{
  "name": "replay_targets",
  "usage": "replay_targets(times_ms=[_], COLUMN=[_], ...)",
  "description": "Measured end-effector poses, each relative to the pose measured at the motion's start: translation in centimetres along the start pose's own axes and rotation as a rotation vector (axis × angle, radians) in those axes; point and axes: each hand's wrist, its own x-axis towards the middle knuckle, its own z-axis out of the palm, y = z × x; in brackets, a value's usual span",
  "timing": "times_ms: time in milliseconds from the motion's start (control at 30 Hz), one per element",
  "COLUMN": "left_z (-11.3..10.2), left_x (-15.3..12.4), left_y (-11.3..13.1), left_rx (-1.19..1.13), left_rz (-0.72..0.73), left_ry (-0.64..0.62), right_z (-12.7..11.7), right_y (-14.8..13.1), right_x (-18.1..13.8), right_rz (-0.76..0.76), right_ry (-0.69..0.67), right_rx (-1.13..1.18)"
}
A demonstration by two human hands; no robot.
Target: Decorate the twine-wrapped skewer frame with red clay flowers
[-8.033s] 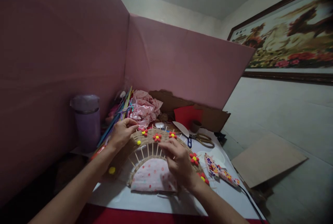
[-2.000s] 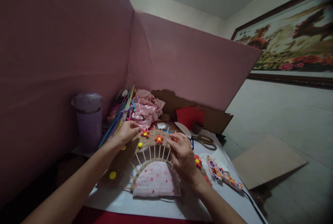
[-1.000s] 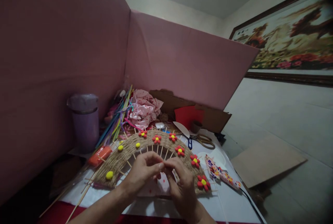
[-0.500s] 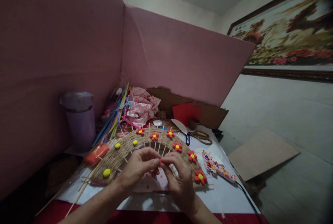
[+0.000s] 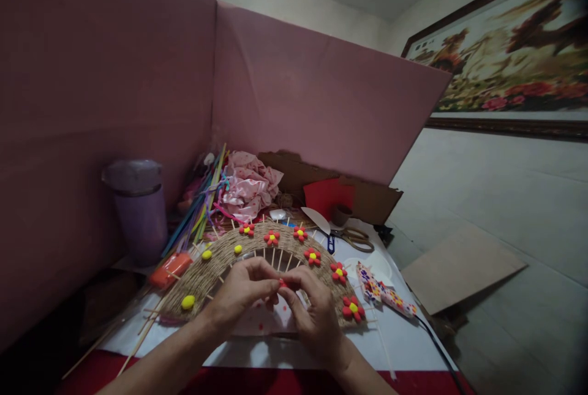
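Observation:
My left hand (image 5: 245, 291) and my right hand (image 5: 312, 300) meet fingertip to fingertip, pinching a small piece of red clay (image 5: 282, 283) between them. Behind and around them lies a twine-woven arch (image 5: 287, 237) on thin wooden sticks. Red clay flowers with yellow centres, such as this flower (image 5: 353, 308), sit along its top and right side. On its left part are lone yellow clay dots, one of them a larger dot (image 5: 188, 302). My fingers cover part of the arch's inner opening.
A packet of orange-red clay (image 5: 169, 270) lies left of the arch, near a purple tumbler (image 5: 141, 217). Behind are pipe cleaners (image 5: 202, 199) and crumpled pink fabric (image 5: 252, 184). To the right are scissors (image 5: 356, 238), a blue cutter (image 5: 331, 244) and a flower-patterned glue gun (image 5: 383, 294) with its cord.
Both hands stay together, with the fingertips shifting slightly around the red clay, which shows a little more now. The whole view has tilted a little; the arch has not visibly moved.

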Motion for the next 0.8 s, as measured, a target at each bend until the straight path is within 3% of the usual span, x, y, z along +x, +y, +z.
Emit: replay_targets(times_ms=[267,433,500,600,667,800], left_z=[-0.2,0.21,0.28,0.08,-0.15,-0.24], left_x=[0.15,0.1,0.12,0.23,0.29,0.17], left_y=[0.49,0.39,0.4,0.57,0.67,0.54], left_rx=[-0.014,0.049,0.052,0.034,0.015,-0.013], left_rz=[-0.014,-0.012,-0.015,0.001,0.016,-0.014], left_ry=[-0.038,0.01,0.038,0.13,0.17,0.064], right_z=[-0.24,0.15,0.29,0.27,0.22,0.54], right_y=[-0.2,-0.03,0.05,0.05,0.09,0.61], right_x=[0.07,-0.06,-0.01,0.23,0.38,0.45], right_rz=[-0.012,0.057,0.207,0.487,0.564,0.549], right_ry=[-0.038,-0.014,0.013,-0.017,-0.031,0.027], right_rx=[0.041,0.083,0.292,0.846,1.084,1.046])
